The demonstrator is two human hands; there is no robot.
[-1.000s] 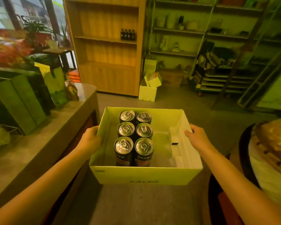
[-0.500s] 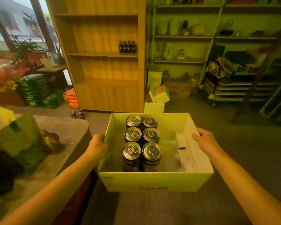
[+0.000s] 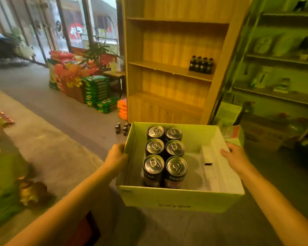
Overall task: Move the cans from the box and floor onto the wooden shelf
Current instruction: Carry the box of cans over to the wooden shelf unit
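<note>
Between both hands, held out in front of the body above the floor: open cardboard box (image 3: 178, 199), handwriting on its near wall. Left hand (image 3: 116, 159) wrapped over the left wall, fingers curled shut on the rim. Right hand (image 3: 236, 158) clamped on the right wall, thumb lying along the top edge, remaining fingers hidden outside the box. Inside, six black cans (image 3: 164, 155) upright, silver tops up, packed in two columns of three against the left half; cans touching one another. Right half of the box holds only a white insert (image 3: 209, 167). Ahead, just beyond the far wall of the box: wooden shelf (image 3: 169, 68), middle board carrying a row of dark bottles (image 3: 201, 64) at its right end. On the floor by the shelf's left foot, a cluster of small dark containers (image 3: 121, 128), too small to tell whether cans or bottles. Stacked green packs (image 3: 97, 91) farther left.
</note>
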